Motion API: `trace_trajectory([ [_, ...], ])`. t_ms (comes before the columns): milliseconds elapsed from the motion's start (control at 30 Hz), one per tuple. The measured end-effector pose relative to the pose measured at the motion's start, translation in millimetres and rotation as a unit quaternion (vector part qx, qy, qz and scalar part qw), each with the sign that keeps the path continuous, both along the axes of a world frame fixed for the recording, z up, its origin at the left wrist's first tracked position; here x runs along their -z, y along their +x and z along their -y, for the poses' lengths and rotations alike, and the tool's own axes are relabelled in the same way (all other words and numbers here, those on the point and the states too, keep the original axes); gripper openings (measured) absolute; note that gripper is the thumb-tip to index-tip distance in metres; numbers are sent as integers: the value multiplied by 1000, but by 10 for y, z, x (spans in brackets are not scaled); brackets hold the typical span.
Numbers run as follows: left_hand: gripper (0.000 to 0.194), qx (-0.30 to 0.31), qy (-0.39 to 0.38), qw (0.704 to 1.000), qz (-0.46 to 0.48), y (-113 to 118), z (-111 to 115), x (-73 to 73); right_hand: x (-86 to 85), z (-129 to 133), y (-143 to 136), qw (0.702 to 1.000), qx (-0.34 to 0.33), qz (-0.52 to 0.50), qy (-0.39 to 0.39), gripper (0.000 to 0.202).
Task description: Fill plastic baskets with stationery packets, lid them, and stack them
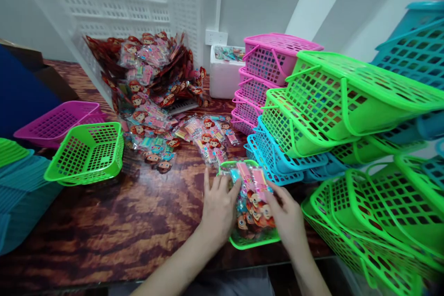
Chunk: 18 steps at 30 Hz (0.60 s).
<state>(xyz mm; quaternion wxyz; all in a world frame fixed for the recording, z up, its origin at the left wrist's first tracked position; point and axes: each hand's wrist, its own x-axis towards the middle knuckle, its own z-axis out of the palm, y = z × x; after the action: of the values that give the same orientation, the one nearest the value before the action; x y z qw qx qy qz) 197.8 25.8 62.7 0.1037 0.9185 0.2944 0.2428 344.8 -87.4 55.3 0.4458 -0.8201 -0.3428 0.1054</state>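
Note:
A small green plastic basket (255, 243) stands near the table's front edge, filled with shiny clear packets (248, 185) printed with a red-haired cartoon figure. My left hand (219, 208) lies over the basket's left rim, fingers apart and stretched forward, its thumb against the packets. At the right side of the same basket, my right hand (286, 217) has thumb and fingers closed on the edge of a pink packet (259, 179). More packets (210, 136) lie loose on the table just beyond the basket.
A tipped white crate (183, 14) spills a big heap of packets (145, 78). Stacked pink (263, 62), green (319, 97) and blue baskets (277, 148) crowd the right. Green (93, 155) and magenta baskets (58, 122) stand left. A white box (225, 78) is behind.

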Motion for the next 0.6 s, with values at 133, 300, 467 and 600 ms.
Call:
trace_trajectory([
  [133,48,23,-53,997,45,-123,-2,1,-102,-100,-196,972,-68,210,-81,40],
  [300,41,38,-67,996,39,-105,36,-63,-48,-61,-80,965,-101,236,-43,39],
  [467,57,93,-11,992,-82,175,167,44,65,-1,76,963,-195,185,2,44],
  [600,63,94,-4,991,-91,264,215,109,134,-18,48,934,-233,270,-30,57],
])
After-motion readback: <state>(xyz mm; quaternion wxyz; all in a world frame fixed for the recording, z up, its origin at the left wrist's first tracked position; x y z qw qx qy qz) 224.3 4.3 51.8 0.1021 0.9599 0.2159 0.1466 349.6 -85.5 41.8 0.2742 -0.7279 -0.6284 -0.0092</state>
